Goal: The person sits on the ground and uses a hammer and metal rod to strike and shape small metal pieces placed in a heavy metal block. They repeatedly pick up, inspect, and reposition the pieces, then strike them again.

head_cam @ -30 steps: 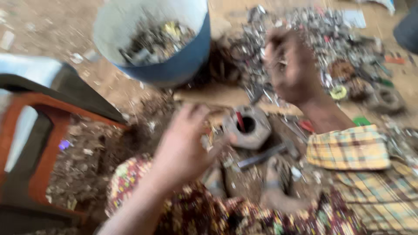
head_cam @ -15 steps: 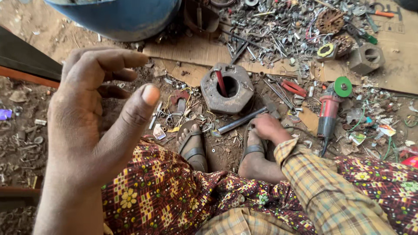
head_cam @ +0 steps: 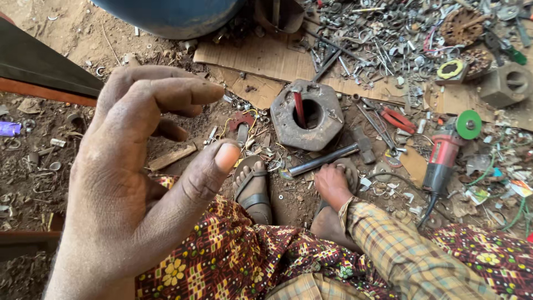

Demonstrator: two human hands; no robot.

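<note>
My left hand (head_cam: pixel 139 183) is raised close to the camera with its fingers curved and apart, and it holds nothing. My right hand (head_cam: pixel 332 186), in a yellow checked sleeve, rests low on my right sandalled foot. Its knuckles face up and its fingertips are hidden. Just beyond it on the dirt lies a hammer (head_cam: pixel 333 157) with a metal handle. Past the hammer sits a large rusty hexagonal nut (head_cam: pixel 325 119) with a red-handled tool (head_cam: pixel 298 108) stuck in its hole. My left foot (head_cam: pixel 254 191) is in a sandal.
A red angle grinder (head_cam: pixel 444 158) with a green disc lies at the right, with red pliers (head_cam: pixel 397 119) beside it. Scrap metal parts (head_cam: pixel 400 39) cover cardboard (head_cam: pixel 261 61) at the top. A blue tub (head_cam: pixel 172 16) stands top centre, a dark wooden frame (head_cam: pixel 39 66) at the left.
My right hand came down from the scrap pile to my foot by the hammer. My left hand rose close to the camera and stays there, open.
</note>
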